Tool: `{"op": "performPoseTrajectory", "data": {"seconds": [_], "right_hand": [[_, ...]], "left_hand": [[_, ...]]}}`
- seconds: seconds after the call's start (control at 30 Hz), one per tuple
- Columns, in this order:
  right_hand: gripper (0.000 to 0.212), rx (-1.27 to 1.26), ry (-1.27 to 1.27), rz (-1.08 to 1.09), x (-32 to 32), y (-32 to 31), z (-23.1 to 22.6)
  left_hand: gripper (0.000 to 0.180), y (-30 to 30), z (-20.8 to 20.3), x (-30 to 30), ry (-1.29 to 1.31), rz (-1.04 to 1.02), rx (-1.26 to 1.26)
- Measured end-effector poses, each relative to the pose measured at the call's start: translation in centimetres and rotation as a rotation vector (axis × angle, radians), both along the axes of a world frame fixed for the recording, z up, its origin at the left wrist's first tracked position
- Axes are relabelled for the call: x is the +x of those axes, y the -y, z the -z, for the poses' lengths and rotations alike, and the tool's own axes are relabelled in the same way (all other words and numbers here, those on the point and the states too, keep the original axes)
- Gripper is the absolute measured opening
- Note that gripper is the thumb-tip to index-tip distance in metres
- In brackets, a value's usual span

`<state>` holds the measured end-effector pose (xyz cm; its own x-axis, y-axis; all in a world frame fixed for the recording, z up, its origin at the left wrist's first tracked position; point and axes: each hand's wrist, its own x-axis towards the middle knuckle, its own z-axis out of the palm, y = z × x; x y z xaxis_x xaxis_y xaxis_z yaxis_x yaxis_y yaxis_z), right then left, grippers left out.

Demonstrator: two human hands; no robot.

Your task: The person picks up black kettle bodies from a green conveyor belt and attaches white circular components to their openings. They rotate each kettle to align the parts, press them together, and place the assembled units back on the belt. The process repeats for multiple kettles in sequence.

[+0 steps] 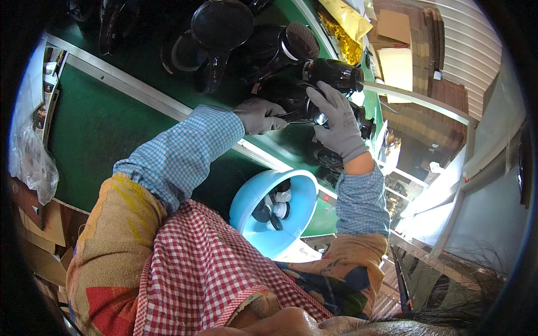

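Note:
A glossy black jug lies tilted on its side over the green worktop, a little above the middle of the view. My left hand, in a grey glove, has its fingers closed around the jug's handle. At the jug's other end, my grey-gloved right hand wraps over the top; its palm side and what lies under the fingers are hidden. Just beyond the right fingers lies another black jug. Further black jugs crowd the far side, some with an open mouth facing me.
A light blue basin near my body holds several black and white caps. A metal strip crosses the green worktop. Clear plastic bags hang at left. Gold foil and stacked cardboard stand at far right.

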<state>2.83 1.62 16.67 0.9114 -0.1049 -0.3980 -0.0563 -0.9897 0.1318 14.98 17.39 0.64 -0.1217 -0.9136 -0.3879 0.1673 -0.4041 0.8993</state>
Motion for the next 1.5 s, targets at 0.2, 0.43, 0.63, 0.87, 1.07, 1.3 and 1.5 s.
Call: {"op": "performPoseTrajectory", "data": {"seconds": [0.2, 0.43, 0.63, 0.87, 1.07, 1.3, 1.5], "right_hand": [[0.097, 0.066, 0.007, 0.762, 1.4, -3.3, -0.7], [0.087, 0.072, 0.007, 0.251, -0.2, -1.1, -0.3], [0.088, -0.007, -0.025, -0.089, -0.8, 0.4, -0.3], [0.094, -0.065, 0.122, 0.263, 0.2, -1.7, -0.7], [0.094, -0.012, 0.062, 0.320, -1.2, -0.9, 0.1], [0.090, 0.107, 0.020, 0.061, -0.9, 0.9, -0.6], [0.091, -0.014, 0.059, -0.308, -0.9, 2.1, 0.4]], "left_hand": [[0.049, 0.2, 0.8, -0.6, 0.083, -0.035, -0.092], [0.048, -0.1, -0.4, 0.0, 0.045, 0.004, 0.007], [0.049, -0.1, -0.5, -0.1, 0.061, 0.027, -0.006], [0.053, 0.3, 0.5, -0.6, 0.027, 0.006, -0.014], [0.054, 0.3, 0.1, -0.7, 0.032, 0.001, -0.011], [0.056, 0.6, 0.7, -0.8, 0.024, 0.034, 0.017], [0.052, 0.2, -0.6, -0.7, -0.004, 0.001, 0.046]]}}
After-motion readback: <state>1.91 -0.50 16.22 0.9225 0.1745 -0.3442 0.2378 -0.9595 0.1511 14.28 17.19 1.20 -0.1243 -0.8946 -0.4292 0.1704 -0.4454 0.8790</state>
